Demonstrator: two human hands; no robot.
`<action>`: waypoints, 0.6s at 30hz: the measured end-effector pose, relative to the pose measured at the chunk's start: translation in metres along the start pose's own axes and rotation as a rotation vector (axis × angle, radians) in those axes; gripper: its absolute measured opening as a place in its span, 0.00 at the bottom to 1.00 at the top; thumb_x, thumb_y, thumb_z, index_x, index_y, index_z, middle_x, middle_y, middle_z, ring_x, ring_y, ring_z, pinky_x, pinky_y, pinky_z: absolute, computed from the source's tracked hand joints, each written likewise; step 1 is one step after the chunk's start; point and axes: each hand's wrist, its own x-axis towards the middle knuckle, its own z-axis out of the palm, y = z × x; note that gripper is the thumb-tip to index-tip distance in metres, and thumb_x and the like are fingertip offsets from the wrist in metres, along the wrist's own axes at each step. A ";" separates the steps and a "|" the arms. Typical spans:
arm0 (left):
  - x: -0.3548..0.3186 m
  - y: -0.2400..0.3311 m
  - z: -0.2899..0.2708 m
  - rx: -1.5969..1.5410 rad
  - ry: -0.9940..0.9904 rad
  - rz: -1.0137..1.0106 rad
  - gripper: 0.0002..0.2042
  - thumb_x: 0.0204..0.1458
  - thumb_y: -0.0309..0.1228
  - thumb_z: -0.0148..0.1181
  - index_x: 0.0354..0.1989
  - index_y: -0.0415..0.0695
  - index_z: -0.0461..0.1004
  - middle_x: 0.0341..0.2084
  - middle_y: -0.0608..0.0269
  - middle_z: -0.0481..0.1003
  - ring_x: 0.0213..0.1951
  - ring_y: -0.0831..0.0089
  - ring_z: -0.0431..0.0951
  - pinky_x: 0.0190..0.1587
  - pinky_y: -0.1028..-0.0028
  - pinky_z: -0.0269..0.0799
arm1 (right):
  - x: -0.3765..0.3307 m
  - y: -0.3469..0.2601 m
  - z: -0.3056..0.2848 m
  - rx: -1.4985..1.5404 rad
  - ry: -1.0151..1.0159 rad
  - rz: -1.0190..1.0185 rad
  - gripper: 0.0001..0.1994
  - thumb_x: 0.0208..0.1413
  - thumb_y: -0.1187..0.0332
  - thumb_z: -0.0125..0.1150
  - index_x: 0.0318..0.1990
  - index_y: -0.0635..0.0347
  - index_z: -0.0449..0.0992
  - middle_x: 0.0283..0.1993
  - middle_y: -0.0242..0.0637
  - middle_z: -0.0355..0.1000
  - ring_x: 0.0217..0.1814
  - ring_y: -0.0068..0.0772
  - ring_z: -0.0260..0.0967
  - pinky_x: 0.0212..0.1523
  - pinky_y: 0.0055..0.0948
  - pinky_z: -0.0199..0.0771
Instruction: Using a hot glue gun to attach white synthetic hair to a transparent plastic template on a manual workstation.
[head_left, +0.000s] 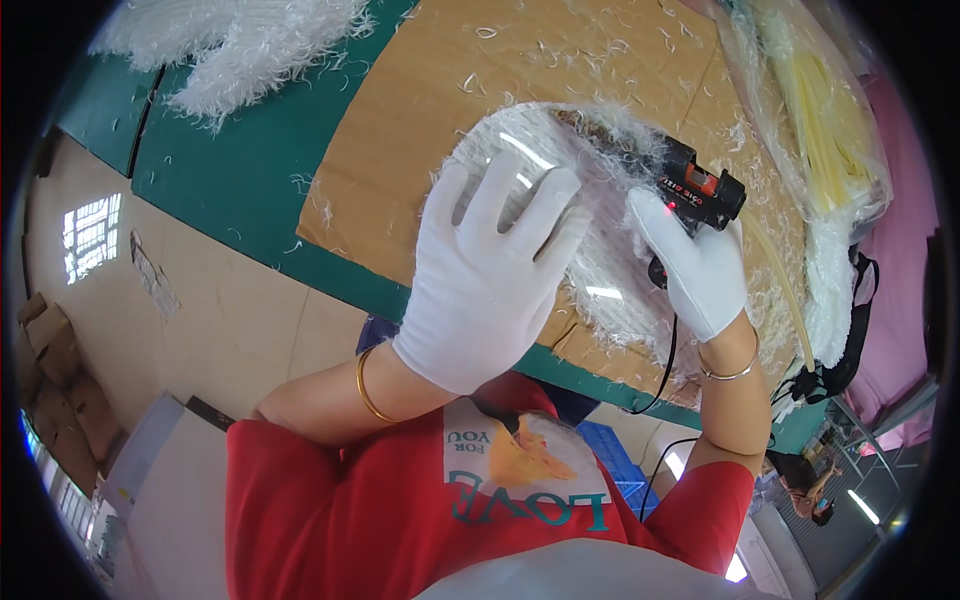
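My left hand (pixel 490 265), in a white glove, lies flat with its fingers spread on a clear, rounded sheet (pixel 527 150) that reflects the light. Shaggy white fabric (pixel 625 265) shows under and beside this sheet. Also gloved, my right hand (pixel 705 280) is wrapped round a black power tool (pixel 712 200) with an orange patch and a small red light. The tool's front end points left into the white strands, which hide its tip. A black cord (pixel 668 372) hangs below that hand.
Brown cardboard (pixel 385 150), strewn with loose white fibres, covers part of the green table (pixel 230 170). More shaggy fabric (pixel 260 60) lies at the far left. A plastic bag of pale yellow material (pixel 825 120) and a pale hose (pixel 785 275) are on the right.
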 end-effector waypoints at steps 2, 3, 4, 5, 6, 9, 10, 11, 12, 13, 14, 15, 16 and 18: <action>0.001 0.002 0.001 0.010 0.001 -0.011 0.18 0.48 0.31 0.58 0.49 0.47 0.80 0.61 0.58 0.69 0.60 0.45 0.64 0.63 0.46 0.58 | 0.000 0.002 -0.002 -0.013 0.004 0.015 0.12 0.60 0.61 0.67 0.35 0.63 0.79 0.24 0.27 0.72 0.24 0.17 0.65 0.25 0.23 0.63; 0.001 0.002 0.001 0.008 0.000 -0.007 0.18 0.48 0.31 0.58 0.49 0.47 0.80 0.61 0.58 0.69 0.60 0.45 0.64 0.63 0.46 0.58 | -0.001 0.003 -0.003 -0.026 0.006 0.028 0.12 0.59 0.61 0.67 0.35 0.63 0.79 0.24 0.27 0.72 0.24 0.17 0.65 0.25 0.23 0.63; 0.002 0.003 0.001 0.008 0.003 -0.008 0.18 0.47 0.30 0.58 0.49 0.46 0.80 0.61 0.57 0.70 0.59 0.45 0.64 0.63 0.46 0.58 | -0.002 0.004 -0.005 -0.025 0.009 0.030 0.12 0.59 0.61 0.67 0.35 0.63 0.79 0.24 0.27 0.72 0.24 0.17 0.65 0.25 0.23 0.63; 0.002 0.003 0.001 0.008 0.005 -0.009 0.18 0.47 0.30 0.58 0.49 0.45 0.80 0.60 0.57 0.70 0.59 0.45 0.65 0.62 0.46 0.58 | -0.003 0.005 -0.006 -0.038 0.012 0.028 0.12 0.59 0.61 0.67 0.36 0.63 0.79 0.24 0.27 0.72 0.24 0.17 0.66 0.25 0.22 0.64; 0.002 0.003 0.002 0.006 0.004 -0.004 0.18 0.47 0.30 0.58 0.49 0.45 0.80 0.60 0.57 0.70 0.59 0.45 0.65 0.62 0.46 0.58 | -0.004 0.005 -0.008 -0.052 0.015 0.027 0.12 0.59 0.61 0.67 0.36 0.63 0.79 0.25 0.27 0.72 0.24 0.17 0.66 0.25 0.22 0.64; 0.001 0.003 0.004 0.023 0.030 0.000 0.19 0.46 0.29 0.59 0.49 0.44 0.80 0.59 0.56 0.71 0.58 0.45 0.65 0.61 0.46 0.59 | -0.006 0.007 -0.011 -0.029 0.013 0.031 0.12 0.59 0.62 0.67 0.36 0.63 0.79 0.25 0.27 0.73 0.24 0.17 0.67 0.26 0.22 0.64; 0.001 0.003 0.004 0.019 0.033 0.002 0.19 0.46 0.29 0.59 0.49 0.44 0.79 0.59 0.56 0.70 0.58 0.45 0.65 0.61 0.45 0.59 | -0.007 0.008 -0.013 -0.028 0.018 0.033 0.12 0.59 0.62 0.67 0.36 0.63 0.79 0.25 0.27 0.73 0.24 0.17 0.67 0.26 0.22 0.64; 0.001 0.003 0.004 0.016 0.035 0.002 0.19 0.46 0.29 0.59 0.50 0.43 0.79 0.59 0.56 0.70 0.58 0.44 0.65 0.60 0.45 0.60 | -0.008 0.009 -0.015 -0.006 0.027 0.051 0.12 0.60 0.62 0.67 0.36 0.63 0.79 0.26 0.28 0.74 0.24 0.17 0.67 0.26 0.22 0.64; 0.001 0.003 0.004 0.015 0.035 0.006 0.19 0.46 0.29 0.59 0.50 0.43 0.79 0.59 0.56 0.70 0.58 0.44 0.65 0.60 0.45 0.60 | -0.009 0.009 -0.016 0.017 0.036 0.068 0.12 0.60 0.62 0.67 0.36 0.62 0.79 0.26 0.28 0.74 0.24 0.17 0.67 0.26 0.22 0.64; 0.002 0.004 0.004 0.026 0.019 0.003 0.20 0.46 0.29 0.59 0.50 0.43 0.79 0.59 0.55 0.70 0.58 0.44 0.65 0.60 0.45 0.59 | -0.010 0.010 -0.015 0.018 0.039 0.070 0.12 0.60 0.62 0.67 0.36 0.62 0.79 0.26 0.28 0.74 0.24 0.17 0.67 0.26 0.22 0.64; 0.002 0.005 0.003 0.036 0.004 -0.001 0.20 0.46 0.30 0.59 0.51 0.43 0.79 0.59 0.55 0.70 0.58 0.44 0.65 0.60 0.44 0.59 | -0.010 0.010 -0.013 0.054 0.048 0.045 0.12 0.60 0.61 0.67 0.36 0.63 0.80 0.26 0.28 0.74 0.24 0.17 0.67 0.26 0.22 0.64; 0.003 0.005 0.003 0.035 0.002 0.001 0.20 0.46 0.30 0.59 0.51 0.43 0.79 0.59 0.55 0.70 0.58 0.44 0.65 0.60 0.44 0.59 | -0.010 0.010 -0.012 0.089 0.056 0.019 0.12 0.60 0.61 0.67 0.37 0.63 0.80 0.25 0.28 0.74 0.24 0.16 0.66 0.26 0.21 0.64; 0.003 0.006 0.001 0.041 -0.011 -0.004 0.21 0.46 0.30 0.59 0.52 0.45 0.79 0.59 0.55 0.69 0.58 0.43 0.64 0.61 0.43 0.59 | -0.009 0.008 -0.010 0.091 0.058 0.019 0.12 0.60 0.61 0.67 0.37 0.63 0.80 0.25 0.28 0.74 0.24 0.16 0.66 0.26 0.21 0.64; 0.003 0.007 0.000 0.047 -0.027 -0.007 0.22 0.47 0.31 0.60 0.53 0.46 0.78 0.59 0.54 0.69 0.58 0.43 0.64 0.61 0.42 0.58 | -0.007 0.002 -0.010 -0.132 0.024 -0.033 0.12 0.60 0.61 0.67 0.37 0.63 0.81 0.24 0.27 0.74 0.24 0.14 0.65 0.26 0.20 0.63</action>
